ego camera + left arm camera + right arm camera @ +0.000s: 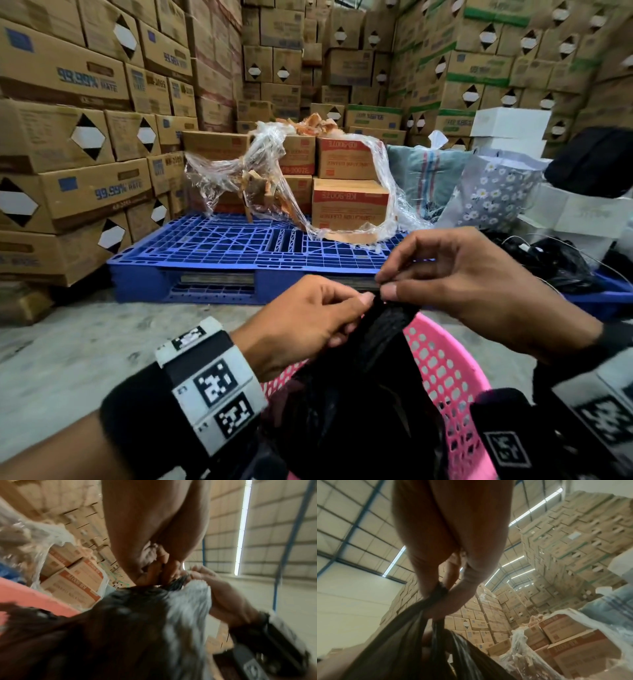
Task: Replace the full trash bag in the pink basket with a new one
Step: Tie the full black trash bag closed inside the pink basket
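The thumb and fingertips of the left hand (301, 322) and the right hand (455, 284) pinch the gathered neck of the black trash bag (363, 387), both sets of fingers narrow and closed on the plastic. The two pinches meet just above the bag's body. The right wrist view confirms the plastic bunched between thumb and fingers (435, 582).

The step in hand appears to be closing or knotting the full bag, which still sits inside the pink basket (442, 363). The next move likely calls for finishing the tie, then lifting the bag straight up out of the basket rim.

No new bag is identifiable in any view. Beyond the basket stands a blue pallet (212, 253) carrying cardboard boxes (349, 202) draped in loose plastic wrap (260, 164). The pallet's near edge is close to the basket, limiting forward room
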`<control>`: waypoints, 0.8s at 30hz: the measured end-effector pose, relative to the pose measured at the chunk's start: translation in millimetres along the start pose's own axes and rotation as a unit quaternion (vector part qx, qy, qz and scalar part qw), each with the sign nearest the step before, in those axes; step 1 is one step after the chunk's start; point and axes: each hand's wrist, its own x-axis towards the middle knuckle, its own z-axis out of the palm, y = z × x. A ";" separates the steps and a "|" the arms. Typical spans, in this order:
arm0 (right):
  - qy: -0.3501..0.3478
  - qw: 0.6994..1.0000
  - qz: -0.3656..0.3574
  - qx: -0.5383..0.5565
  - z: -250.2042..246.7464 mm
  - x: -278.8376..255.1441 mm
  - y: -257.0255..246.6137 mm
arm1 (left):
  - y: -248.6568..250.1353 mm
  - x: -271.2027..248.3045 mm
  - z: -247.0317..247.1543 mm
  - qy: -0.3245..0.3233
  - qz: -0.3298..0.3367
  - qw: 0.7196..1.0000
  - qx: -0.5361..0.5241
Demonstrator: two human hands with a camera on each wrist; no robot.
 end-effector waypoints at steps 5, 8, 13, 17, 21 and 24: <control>0.060 0.998 0.003 -0.001 7.1 4.3 16.1 | -3.8 -7.1 10.3 0.000 0.049 0.999 0.019; 0.060 0.998 0.006 -0.002 12.8 7.2 20.1 | -6.1 -10.2 11.2 0.011 0.070 0.995 0.066; 0.052 0.998 0.016 0.028 16.4 11.1 20.7 | -8.2 -8.7 3.0 0.055 0.102 0.981 0.153; -0.076 0.996 0.049 -0.016 13.9 4.3 29.9 | -7.6 -11.5 -12.7 0.037 0.060 0.993 0.097; -0.208 0.959 0.012 -0.192 29.9 -4.0 36.0 | -10.4 -15.9 -21.0 -0.012 0.016 0.997 0.081; -0.114 0.942 -0.054 -0.311 29.2 -1.5 47.0 | -15.0 -15.2 -23.0 -0.020 -0.045 0.996 0.076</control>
